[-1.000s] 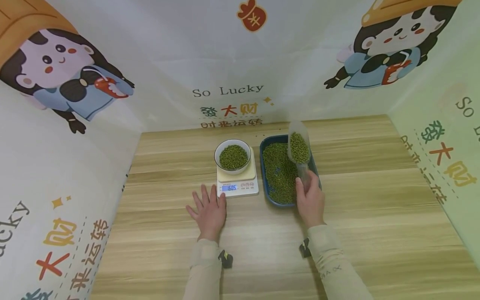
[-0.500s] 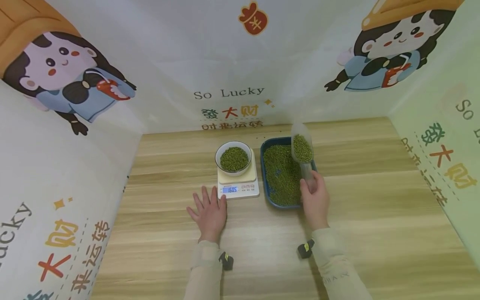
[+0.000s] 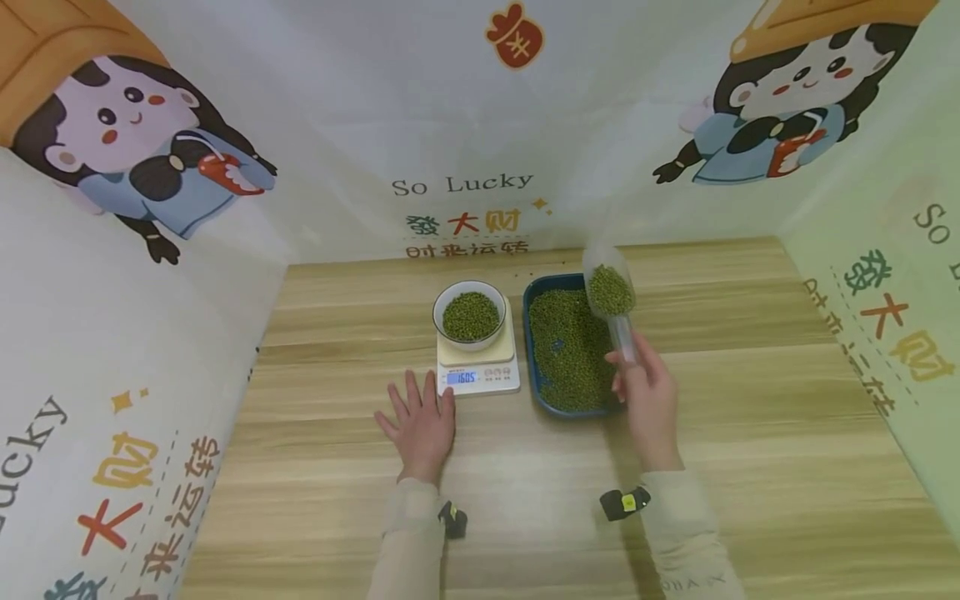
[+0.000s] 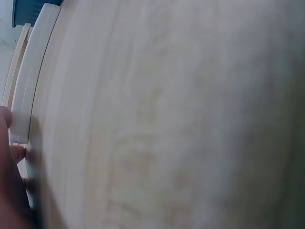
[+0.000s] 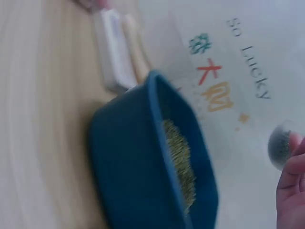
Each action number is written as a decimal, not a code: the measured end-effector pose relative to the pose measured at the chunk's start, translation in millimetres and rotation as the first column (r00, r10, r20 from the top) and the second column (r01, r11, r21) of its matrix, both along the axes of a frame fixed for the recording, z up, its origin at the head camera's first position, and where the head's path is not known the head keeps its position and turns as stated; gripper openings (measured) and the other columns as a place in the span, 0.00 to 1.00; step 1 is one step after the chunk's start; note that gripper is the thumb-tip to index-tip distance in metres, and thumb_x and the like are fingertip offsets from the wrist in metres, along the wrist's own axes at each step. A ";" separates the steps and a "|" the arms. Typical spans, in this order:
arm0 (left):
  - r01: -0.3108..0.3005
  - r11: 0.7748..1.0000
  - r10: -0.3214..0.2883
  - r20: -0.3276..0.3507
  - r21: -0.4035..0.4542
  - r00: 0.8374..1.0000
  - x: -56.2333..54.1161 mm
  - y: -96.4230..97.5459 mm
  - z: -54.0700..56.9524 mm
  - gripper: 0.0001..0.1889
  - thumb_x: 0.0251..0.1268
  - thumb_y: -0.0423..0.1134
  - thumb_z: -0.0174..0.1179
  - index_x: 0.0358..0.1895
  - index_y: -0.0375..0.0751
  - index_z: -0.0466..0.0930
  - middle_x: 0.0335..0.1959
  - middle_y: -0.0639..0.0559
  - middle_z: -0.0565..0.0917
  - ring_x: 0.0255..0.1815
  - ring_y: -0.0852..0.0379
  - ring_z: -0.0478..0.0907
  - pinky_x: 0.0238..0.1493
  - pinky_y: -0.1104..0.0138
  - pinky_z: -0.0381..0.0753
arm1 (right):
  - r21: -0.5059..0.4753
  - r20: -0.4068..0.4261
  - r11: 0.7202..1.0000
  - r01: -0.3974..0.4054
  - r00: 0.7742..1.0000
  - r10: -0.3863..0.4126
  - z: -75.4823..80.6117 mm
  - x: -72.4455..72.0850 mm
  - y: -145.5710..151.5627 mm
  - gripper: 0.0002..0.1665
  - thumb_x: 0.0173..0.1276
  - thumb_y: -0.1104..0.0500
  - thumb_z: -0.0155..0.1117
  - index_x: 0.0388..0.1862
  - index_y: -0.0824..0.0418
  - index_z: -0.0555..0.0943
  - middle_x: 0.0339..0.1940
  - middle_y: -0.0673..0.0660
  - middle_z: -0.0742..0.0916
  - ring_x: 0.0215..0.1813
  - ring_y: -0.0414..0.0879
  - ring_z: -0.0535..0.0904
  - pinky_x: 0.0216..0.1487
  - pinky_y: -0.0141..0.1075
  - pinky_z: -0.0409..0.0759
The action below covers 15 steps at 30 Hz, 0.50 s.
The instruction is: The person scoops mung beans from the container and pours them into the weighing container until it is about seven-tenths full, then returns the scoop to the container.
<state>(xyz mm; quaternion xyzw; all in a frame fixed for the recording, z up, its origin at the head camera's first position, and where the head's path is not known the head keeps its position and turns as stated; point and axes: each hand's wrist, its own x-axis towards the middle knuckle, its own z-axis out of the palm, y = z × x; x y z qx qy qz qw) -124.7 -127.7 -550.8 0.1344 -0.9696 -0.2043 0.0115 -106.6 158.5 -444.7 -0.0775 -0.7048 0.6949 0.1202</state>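
My right hand (image 3: 651, 408) grips the handle of a clear scoop (image 3: 622, 335), which carries green mung beans (image 3: 610, 290) above the right edge of a dark blue tub (image 3: 531, 354). More mung beans fill the tub. In the right wrist view, part of the scoop (image 5: 276, 147) shows beside the fingers. Flat on the table with spread fingers lies my left hand (image 3: 422, 433), its thumb at the lower left corner of a white kitchen scale (image 3: 498, 384). A white bowl (image 3: 474, 344) of mung beans stands on the scale, whose display appears to read 160.5.
The wooden table (image 3: 525, 500) is enclosed by a printed cloth backdrop (image 3: 337, 125) at the back and sides. A few loose beans lie behind the tub. In the left wrist view, the scale's side (image 4: 33, 71) runs along the left edge.
My right hand has moved right and turned, taking the loaded scoop slightly to the right over the tub's edge. The left hand, bowl and display reading stay the same.
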 end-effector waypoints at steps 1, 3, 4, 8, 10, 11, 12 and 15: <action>0.002 1.000 -0.002 0.000 0.000 1.000 -0.1 0.1 0.0 0.30 0.66 0.61 0.26 0.69 0.55 0.51 0.72 0.49 0.40 0.69 0.41 0.28 0.57 0.40 0.20 | -0.021 -0.002 1.000 -0.004 1.000 0.004 3.9 1.5 -0.3 0.26 0.67 0.65 0.42 0.65 0.52 0.64 0.39 0.57 0.82 0.24 0.39 0.71 0.23 0.26 0.72; 0.004 1.000 -0.004 -0.003 -0.002 1.000 -0.3 0.3 0.2 0.31 0.66 0.61 0.26 0.69 0.54 0.51 0.72 0.49 0.41 0.69 0.41 0.29 0.57 0.40 0.21 | -0.066 -0.003 0.998 -0.012 1.000 0.011 10.7 3.8 -1.0 0.29 0.64 0.68 0.40 0.64 0.53 0.65 0.40 0.58 0.82 0.24 0.40 0.72 0.24 0.26 0.72; 0.007 1.000 -0.007 -0.003 -0.002 1.000 -0.3 0.4 0.1 0.31 0.66 0.61 0.26 0.69 0.54 0.51 0.72 0.49 0.41 0.69 0.41 0.29 0.57 0.39 0.21 | -0.088 -0.003 0.996 -0.015 1.000 0.015 13.8 4.8 -1.6 0.30 0.63 0.69 0.39 0.64 0.54 0.65 0.40 0.58 0.82 0.24 0.40 0.72 0.25 0.26 0.73; 0.007 1.000 -0.007 -0.006 0.006 1.000 -0.1 0.4 -0.3 0.31 0.66 0.62 0.26 0.69 0.54 0.51 0.72 0.48 0.41 0.69 0.41 0.29 0.57 0.39 0.21 | -0.131 -0.019 0.991 -0.028 0.999 0.026 23.2 7.0 -5.5 0.31 0.62 0.71 0.38 0.64 0.57 0.65 0.41 0.60 0.82 0.24 0.41 0.73 0.25 0.26 0.74; 0.006 1.000 -0.006 -0.009 0.006 1.000 -0.1 -0.1 -1.1 0.31 0.66 0.62 0.26 0.69 0.54 0.51 0.71 0.48 0.41 0.69 0.40 0.29 0.57 0.39 0.21 | -0.127 -0.020 0.991 -0.035 0.999 0.033 26.8 7.3 -8.0 0.31 0.60 0.72 0.39 0.63 0.56 0.66 0.41 0.60 0.83 0.22 0.41 0.72 0.23 0.27 0.73; 0.006 1.000 -0.006 -0.011 0.006 1.000 -0.2 -0.3 -1.5 0.31 0.66 0.62 0.26 0.69 0.54 0.51 0.71 0.48 0.41 0.69 0.40 0.29 0.57 0.39 0.21 | -0.118 -0.021 0.992 -0.039 0.999 0.037 28.3 7.3 -9.2 0.32 0.60 0.72 0.39 0.63 0.56 0.67 0.40 0.60 0.83 0.20 0.41 0.72 0.21 0.27 0.72; 0.005 1.000 -0.005 -0.010 0.004 1.000 -0.1 -0.6 -1.9 0.31 0.66 0.62 0.26 0.69 0.55 0.51 0.71 0.48 0.41 0.69 0.41 0.28 0.57 0.39 0.20 | -0.109 -0.017 0.993 -0.045 0.999 0.044 29.7 7.3 -10.3 0.31 0.60 0.71 0.40 0.63 0.55 0.68 0.40 0.60 0.83 0.19 0.41 0.71 0.20 0.27 0.71; 0.004 1.000 -0.004 -0.009 -0.001 1.000 -0.4 -1.2 -2.9 0.31 0.66 0.62 0.25 0.69 0.55 0.51 0.72 0.49 0.40 0.69 0.41 0.28 0.56 0.39 0.20 | -0.052 0.001 0.996 -0.076 0.997 0.076 34.4 7.7 -13.1 0.25 0.65 0.66 0.45 0.62 0.53 0.68 0.40 0.58 0.84 0.17 0.41 0.70 0.18 0.28 0.70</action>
